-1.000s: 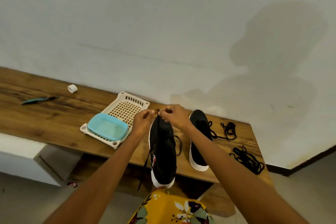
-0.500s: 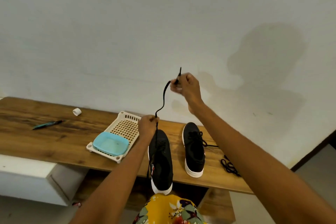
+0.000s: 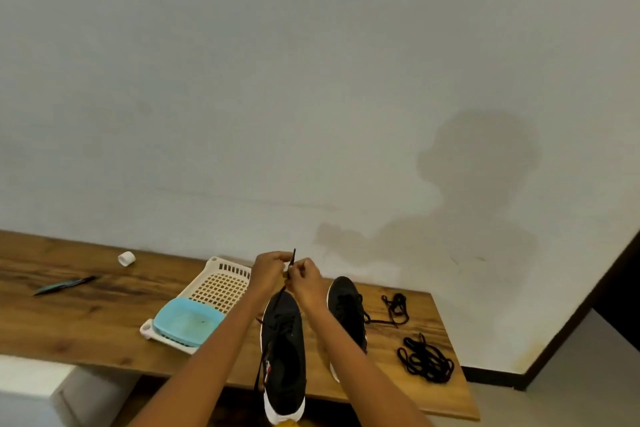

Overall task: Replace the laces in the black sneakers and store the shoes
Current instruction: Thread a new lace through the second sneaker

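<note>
Two black sneakers with white soles stand on the wooden table (image 3: 86, 319). The near sneaker (image 3: 284, 354) points away from me, its heel over the table's front edge. The second sneaker (image 3: 348, 308) sits to its right, partly behind my right forearm. My left hand (image 3: 268, 269) and my right hand (image 3: 304, 276) meet just above the near sneaker's toe. Both pinch a black lace (image 3: 293, 260) whose tip sticks up between them. The lace runs down into the shoe's eyelets, and another end hangs off its left side.
A white plastic basket (image 3: 221, 281) holding a light blue tub (image 3: 187, 322) sits left of the shoes. Two loose black laces lie at the right, one (image 3: 396, 307) behind the other (image 3: 424, 359). A pen (image 3: 64, 284) and a small white cap (image 3: 126, 258) lie far left.
My right hand, which had pulled the lace high up, has come back down to meet my left hand above the sneaker's toe. The camera has tilted and the table sits lower in view.
</note>
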